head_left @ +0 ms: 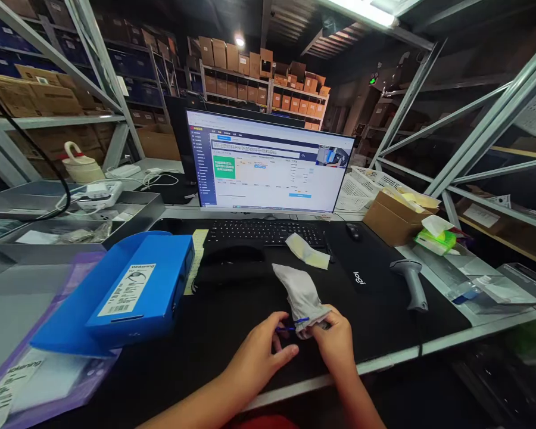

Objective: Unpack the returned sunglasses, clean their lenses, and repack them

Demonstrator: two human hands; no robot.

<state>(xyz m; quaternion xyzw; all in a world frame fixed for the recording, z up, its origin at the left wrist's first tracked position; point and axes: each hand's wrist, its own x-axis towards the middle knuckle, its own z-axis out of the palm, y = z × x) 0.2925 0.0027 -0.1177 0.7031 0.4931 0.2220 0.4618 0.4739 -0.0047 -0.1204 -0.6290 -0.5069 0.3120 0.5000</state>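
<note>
Facing the monitor [268, 164], we look down at the bench [386, 363] below it, with steel shelving [486, 119] to the monitor's right and brown cartons [259, 77] stacked on shelves behind it. A black mat [375, 298] covers the bench in front of the monitor. Left of the monitor sits a metal tray [71, 229] with white cables and a charger-like device on top. Farther forward on that side, a blue box [134, 298] with a white barcode label lies on a purple-edged plastic sleeve [40, 381]. Right of the monitor are a white basket [370, 190] and an open cardboard box [395, 217], and a barcode scanner [411, 280] rests on the mat's right end.

Directly below the monitor lies the keyboard [268, 232], with the mouse [352, 231] just to its right. A pale folded pad [308, 251] rests just in front of the keyboard. Nearer us, below the pad, is the grey pouch [301, 298]. Our right hand [335, 342] pinches its gathered neck, while our left hand [261, 357] curls beside it, closed on the blue drawstring [290, 326].
</note>
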